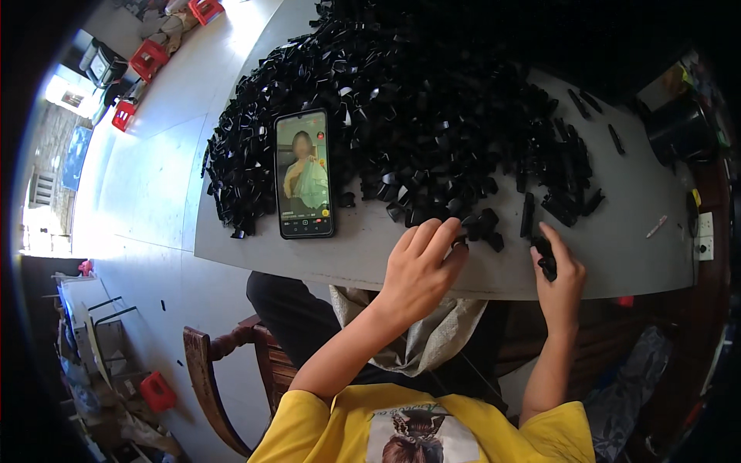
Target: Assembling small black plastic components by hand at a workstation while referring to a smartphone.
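Observation:
Small shiny black plastic pieces (pixel 363 100) lie in a large heap across the grey table (pixel 355 258). My left hand (pixel 423 266) is at the near edge of the heap, its fingers curled together at a small black piece, mostly hidden by the fingertips. Just beyond those fingertips lies a loose cluster of black pieces (pixel 485 229). To the right, my right hand (pixel 562 274) grips a black plastic piece (pixel 546 261) between thumb and fingers, near the table's front edge. A long narrow black part (pixel 527 214) lies just past that hand, with more long parts (pixel 562 204) beside it.
A phone (pixel 302 174) with its screen lit rests against the heap at the left. Slim black parts (pixel 615 139) and a dark round container (pixel 683 131) are at the far right. A pale woven sack (pixel 440 339) hangs below the table edge, near a wooden chair (pixel 202 370).

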`<action>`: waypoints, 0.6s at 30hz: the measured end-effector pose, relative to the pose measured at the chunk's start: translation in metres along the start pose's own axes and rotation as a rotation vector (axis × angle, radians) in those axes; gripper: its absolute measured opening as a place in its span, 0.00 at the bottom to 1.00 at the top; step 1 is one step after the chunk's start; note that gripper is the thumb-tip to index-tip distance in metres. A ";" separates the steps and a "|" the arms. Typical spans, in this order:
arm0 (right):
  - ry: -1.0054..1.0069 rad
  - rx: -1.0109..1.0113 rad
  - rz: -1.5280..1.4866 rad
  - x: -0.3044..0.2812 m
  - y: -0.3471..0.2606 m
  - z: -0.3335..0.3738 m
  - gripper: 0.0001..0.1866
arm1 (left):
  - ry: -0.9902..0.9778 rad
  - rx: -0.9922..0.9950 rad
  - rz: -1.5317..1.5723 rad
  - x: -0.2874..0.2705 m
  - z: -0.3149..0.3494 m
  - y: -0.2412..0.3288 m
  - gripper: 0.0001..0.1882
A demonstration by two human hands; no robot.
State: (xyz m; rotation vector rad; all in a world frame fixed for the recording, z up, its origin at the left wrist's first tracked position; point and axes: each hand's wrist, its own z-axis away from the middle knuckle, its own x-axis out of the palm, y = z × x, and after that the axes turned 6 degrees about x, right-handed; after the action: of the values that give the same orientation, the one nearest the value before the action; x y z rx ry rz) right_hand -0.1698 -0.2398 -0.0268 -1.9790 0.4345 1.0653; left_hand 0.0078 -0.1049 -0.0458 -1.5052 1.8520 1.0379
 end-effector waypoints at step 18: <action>-0.352 -0.255 -0.383 -0.019 -0.069 0.016 0.16 | 0.113 -0.365 0.608 -0.073 0.035 0.016 0.11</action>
State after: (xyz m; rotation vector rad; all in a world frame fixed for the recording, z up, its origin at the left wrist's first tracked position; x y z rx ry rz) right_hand -0.1464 -0.1868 0.0186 -1.9305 -0.2726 1.2258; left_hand 0.0074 -0.0336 -0.0037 -1.2167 2.3731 1.6709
